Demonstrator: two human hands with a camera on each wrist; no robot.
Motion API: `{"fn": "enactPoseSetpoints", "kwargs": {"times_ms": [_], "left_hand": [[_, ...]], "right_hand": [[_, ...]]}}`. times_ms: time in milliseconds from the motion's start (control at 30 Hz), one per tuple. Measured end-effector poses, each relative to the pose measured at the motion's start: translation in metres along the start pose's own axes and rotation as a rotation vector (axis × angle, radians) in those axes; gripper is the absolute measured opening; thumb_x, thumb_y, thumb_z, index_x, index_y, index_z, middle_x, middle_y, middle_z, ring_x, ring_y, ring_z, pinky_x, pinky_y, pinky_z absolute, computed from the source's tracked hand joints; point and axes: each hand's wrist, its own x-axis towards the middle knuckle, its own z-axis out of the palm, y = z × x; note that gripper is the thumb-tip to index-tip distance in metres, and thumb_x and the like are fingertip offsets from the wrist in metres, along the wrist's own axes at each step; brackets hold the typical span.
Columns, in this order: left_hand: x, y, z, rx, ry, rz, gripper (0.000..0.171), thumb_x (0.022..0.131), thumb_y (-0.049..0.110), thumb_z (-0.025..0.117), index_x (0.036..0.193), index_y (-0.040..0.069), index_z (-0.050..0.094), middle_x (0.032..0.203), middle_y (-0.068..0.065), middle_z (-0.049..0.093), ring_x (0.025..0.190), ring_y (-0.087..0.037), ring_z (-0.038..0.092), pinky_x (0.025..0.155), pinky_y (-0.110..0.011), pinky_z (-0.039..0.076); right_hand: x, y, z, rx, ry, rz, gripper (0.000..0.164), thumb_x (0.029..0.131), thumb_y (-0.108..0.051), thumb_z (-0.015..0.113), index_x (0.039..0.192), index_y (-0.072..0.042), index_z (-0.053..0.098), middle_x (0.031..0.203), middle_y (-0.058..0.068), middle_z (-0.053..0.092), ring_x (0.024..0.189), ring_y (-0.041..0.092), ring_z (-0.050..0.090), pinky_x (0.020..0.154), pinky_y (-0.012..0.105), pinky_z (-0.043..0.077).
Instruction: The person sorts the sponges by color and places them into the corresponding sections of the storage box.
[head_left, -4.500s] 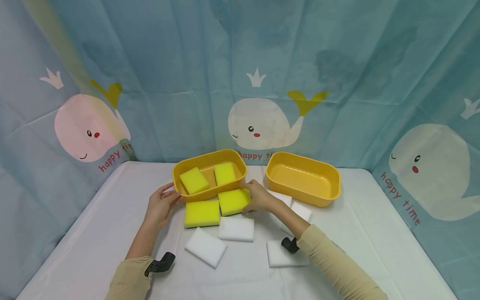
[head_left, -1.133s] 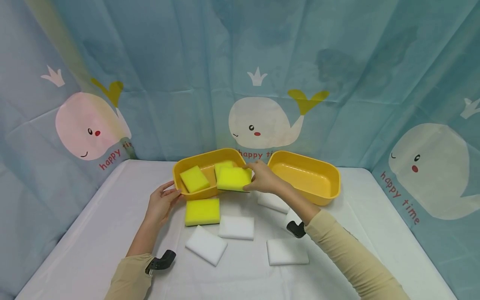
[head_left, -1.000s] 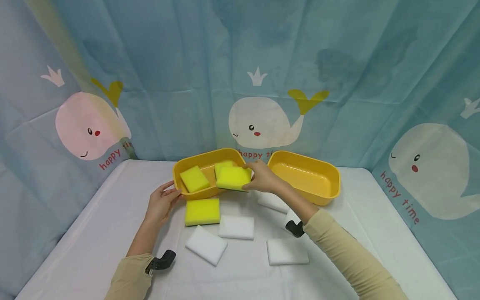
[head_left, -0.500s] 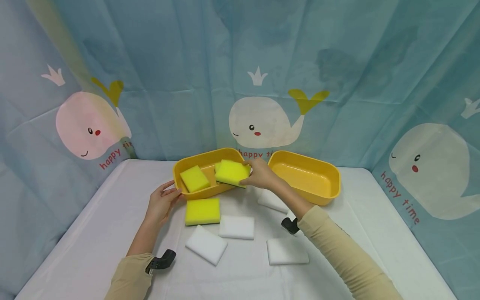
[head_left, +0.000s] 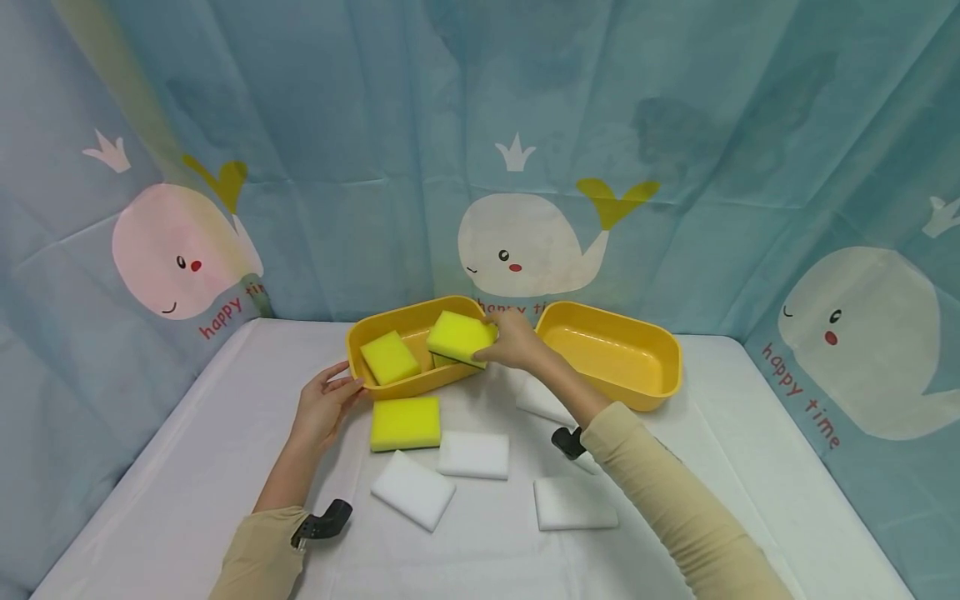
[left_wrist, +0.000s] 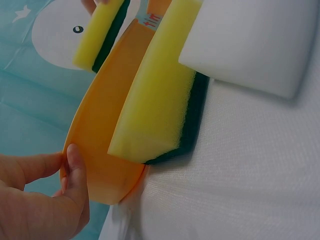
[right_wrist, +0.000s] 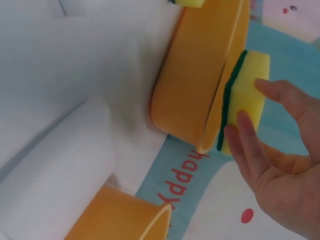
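Observation:
In the head view, my right hand [head_left: 513,340] grips a yellow sponge [head_left: 457,335] with a dark green scouring side. It holds the sponge tilted above the right part of the left yellow plastic basin [head_left: 408,387]. The right wrist view shows thumb and fingers pinching this sponge [right_wrist: 250,92] by its edges, just over the rim. My left hand [head_left: 318,412] pinches the basin's left end; the left wrist view shows thumb and fingers on its rim. Inside lie one yellow sponge [head_left: 390,358] and another, mostly hidden under the held one. A further yellow sponge [head_left: 406,423] rests in front of the basin.
A second yellow basin [head_left: 600,354] stands to the right with nothing in it. Several white sponge blocks lie on the white tablecloth, among them a near-left block [head_left: 414,490], a middle block [head_left: 472,455] and a right block [head_left: 574,503]. A whale-print curtain [head_left: 675,250] hangs behind.
My right hand has picked the yellow sponge off the table, raised it, and moved it left and farther back over the basin. My left hand stays at the basin's end.

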Motion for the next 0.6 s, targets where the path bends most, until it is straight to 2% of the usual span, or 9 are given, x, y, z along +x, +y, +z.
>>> {"fn": "enactPoseSetpoints", "kwargs": {"times_ms": [600], "left_hand": [[0.000,0.000,0.001,0.014,0.013,-0.012,0.066,0.107,0.006,0.060,0.166,0.005,0.029,0.115,-0.006,0.051,0.085,0.000,0.067,0.097,-0.022,0.057]], "right_hand": [[0.016,-0.007,0.005,0.020,0.008,0.080,0.072,0.089,-0.024,0.086,0.147,0.006,0.056,0.148,0.022,0.057,0.138,0.037,0.049,0.115,0.048,0.047]]}}
